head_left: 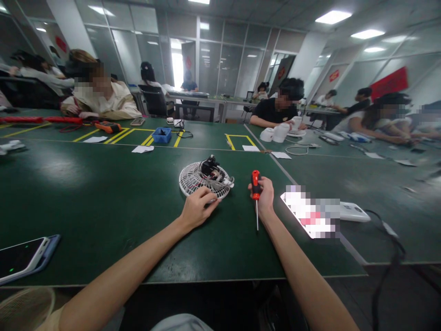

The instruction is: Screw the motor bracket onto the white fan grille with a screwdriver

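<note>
A round white fan grille (189,180) lies on the green table in front of me, with a black motor (209,166) and loose wires on top of it. My left hand (199,207) is at the grille's near rim, its fingers curled and closed on the edge; the fingertips are partly hidden. To the right of the grille, my right hand (267,195) is closed around a red-and-black screwdriver (255,186). Its handle is up and its metal shaft points down toward me, away from the fan parts.
A lit phone (296,207) and a white power bank (354,212) with a cable lie right of my right hand. Another phone (24,257) is at the near left. Farther back are a blue bin (161,135), paper slips and co-workers at the table.
</note>
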`<state>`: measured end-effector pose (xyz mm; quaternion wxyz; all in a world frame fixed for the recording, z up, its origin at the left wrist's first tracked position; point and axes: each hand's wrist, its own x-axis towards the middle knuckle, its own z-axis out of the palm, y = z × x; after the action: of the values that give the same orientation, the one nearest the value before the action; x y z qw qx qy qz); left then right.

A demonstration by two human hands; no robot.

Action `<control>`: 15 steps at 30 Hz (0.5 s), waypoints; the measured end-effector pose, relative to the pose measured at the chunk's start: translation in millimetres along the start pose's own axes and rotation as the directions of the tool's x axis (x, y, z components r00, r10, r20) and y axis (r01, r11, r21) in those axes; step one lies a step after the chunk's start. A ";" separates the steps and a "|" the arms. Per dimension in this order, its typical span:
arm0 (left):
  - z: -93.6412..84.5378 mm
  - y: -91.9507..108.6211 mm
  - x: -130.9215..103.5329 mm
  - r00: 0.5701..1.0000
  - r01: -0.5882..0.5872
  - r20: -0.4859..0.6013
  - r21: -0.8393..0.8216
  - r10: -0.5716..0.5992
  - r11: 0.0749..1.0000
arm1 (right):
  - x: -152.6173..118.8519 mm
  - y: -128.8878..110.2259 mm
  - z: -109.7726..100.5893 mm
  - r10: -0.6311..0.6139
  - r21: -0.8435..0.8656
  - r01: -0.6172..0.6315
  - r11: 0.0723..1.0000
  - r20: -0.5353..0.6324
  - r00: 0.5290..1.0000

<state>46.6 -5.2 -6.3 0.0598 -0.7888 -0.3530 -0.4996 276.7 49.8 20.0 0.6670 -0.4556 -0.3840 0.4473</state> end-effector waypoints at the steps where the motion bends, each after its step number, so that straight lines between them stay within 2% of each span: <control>1: 0.0 -0.4 -0.2 1.000 -0.015 -0.009 0.007 0.015 1.000 | -0.2 -1.0 0.3 -0.006 0.007 0.006 1.000 -0.023 1.000; 5: 0.5 -2.0 -1.0 0.999 -0.044 -0.008 -0.001 0.044 0.999 | -2.9 -2.4 6.2 0.017 0.071 -0.011 0.997 -0.085 0.996; 10: -0.4 -0.5 -0.3 1.000 0.020 -0.004 -0.083 -0.020 0.996 | -5.7 1.8 10.5 -0.002 0.108 0.015 0.994 -0.117 0.993; 15: -3.3 0.5 1.6 0.996 0.064 -0.056 -0.060 -0.067 0.996 | -5.5 3.3 9.3 0.028 0.144 -0.010 0.990 -0.127 0.992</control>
<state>44.9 -6.3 -3.1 0.0306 -0.7633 -0.3621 -0.5342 265.7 47.7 18.9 0.7170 -0.4381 -0.3028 0.4499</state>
